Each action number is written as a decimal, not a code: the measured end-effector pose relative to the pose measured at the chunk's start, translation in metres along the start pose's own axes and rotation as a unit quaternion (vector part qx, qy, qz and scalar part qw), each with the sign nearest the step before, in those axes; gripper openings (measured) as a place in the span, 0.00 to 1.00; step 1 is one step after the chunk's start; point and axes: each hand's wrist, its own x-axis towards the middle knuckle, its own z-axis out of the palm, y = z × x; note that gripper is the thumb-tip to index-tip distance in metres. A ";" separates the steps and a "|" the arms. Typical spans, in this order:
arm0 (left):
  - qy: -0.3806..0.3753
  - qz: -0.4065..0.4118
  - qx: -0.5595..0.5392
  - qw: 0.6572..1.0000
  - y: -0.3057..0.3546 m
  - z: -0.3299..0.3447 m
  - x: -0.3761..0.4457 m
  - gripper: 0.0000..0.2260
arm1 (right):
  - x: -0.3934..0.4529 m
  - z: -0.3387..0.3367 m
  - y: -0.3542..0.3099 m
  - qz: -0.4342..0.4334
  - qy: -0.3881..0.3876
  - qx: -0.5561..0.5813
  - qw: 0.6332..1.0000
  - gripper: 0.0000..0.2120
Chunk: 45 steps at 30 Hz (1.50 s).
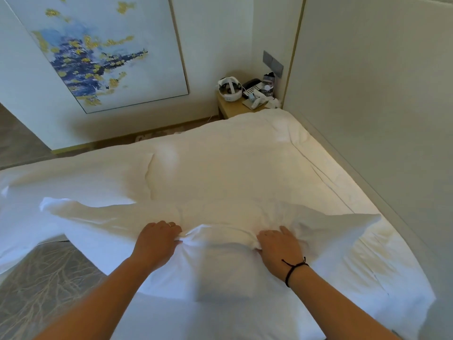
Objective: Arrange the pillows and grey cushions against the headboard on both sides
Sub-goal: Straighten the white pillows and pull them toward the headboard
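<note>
Head view. Both hands are closed on the near edge of a soft white fabric pillow (220, 217) lying crosswise on the white-sheeted bed (331, 168). The left hand (157, 239) pinches a bunched fold of the pillowcase; the right hand (277, 244), with a dark cord bracelet (293, 269) at the wrist, grips a second fold close beside it. The pillow sags to either side of the two grip points. A second white pillow (196, 168) lies flat just beyond it. The pale upholstered headboard panel (367, 94) runs along the right edge of the bed; neither pillow rests against it yet. No grey cushions are in view.

Risks, as a judgement: the grips hold loose case fabric only, so the filling may slump to one end when lifted, or the case may slip from the fingers. A wide swing may disturb the smoothed sheet.

Containers: none is visible. The small wooden bedside table (232, 107) carries a white headset (229, 89), a dark telephone (252, 87) and small items too blurred to identify
</note>
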 end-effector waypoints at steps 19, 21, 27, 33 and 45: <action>0.234 0.052 -0.100 0.966 0.050 -0.081 0.090 0.02 | -0.010 -0.095 0.060 0.179 0.152 0.148 0.961 0.15; 0.238 0.060 -0.100 0.964 0.069 -0.095 0.110 0.04 | -0.014 -0.105 0.081 0.185 0.163 0.149 0.958 0.15; 0.231 0.106 -0.108 0.961 0.149 -0.157 0.201 0.10 | -0.037 -0.133 0.156 0.184 0.212 0.166 0.945 0.15; 0.267 0.195 -0.071 0.941 0.262 -0.244 0.319 0.11 | -0.039 -0.182 0.243 0.199 0.313 0.205 0.906 0.16; -0.041 0.181 -0.113 0.976 0.473 -0.144 0.408 0.35 | 0.048 -0.114 0.472 0.362 0.196 0.158 0.897 0.16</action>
